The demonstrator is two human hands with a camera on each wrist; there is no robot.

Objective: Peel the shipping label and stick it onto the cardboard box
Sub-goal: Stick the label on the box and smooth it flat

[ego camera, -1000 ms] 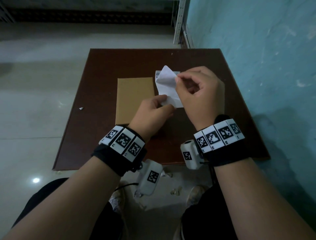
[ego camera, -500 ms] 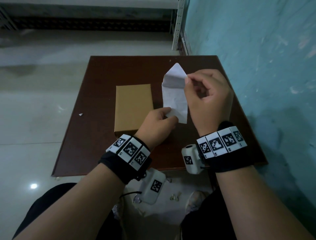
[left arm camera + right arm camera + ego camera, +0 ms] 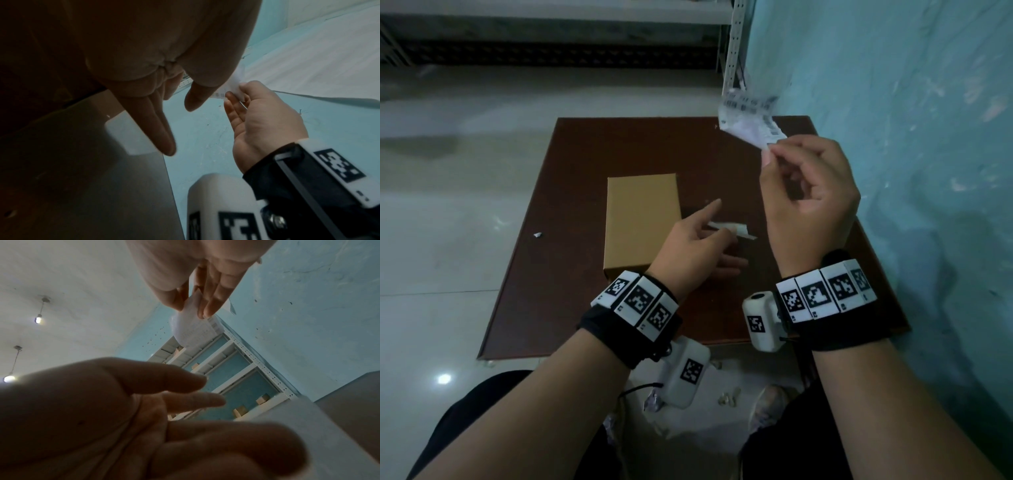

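Above the table — right hand now pinches freed label, left hand opened.

Box on table; backing scrap right of box.

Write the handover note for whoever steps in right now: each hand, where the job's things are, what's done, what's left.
Right hand: pinches a corner of the shipping label, held up in the air, printed side to the head camera.
Left hand: open, fingers relaxed, holds nothing, low over the table beside the box.
Cardboard box: flat on the table, top bare.
Backing paper: crumpled on the table by the left hand.
Done: label peeled.
Left: stick it on the box.
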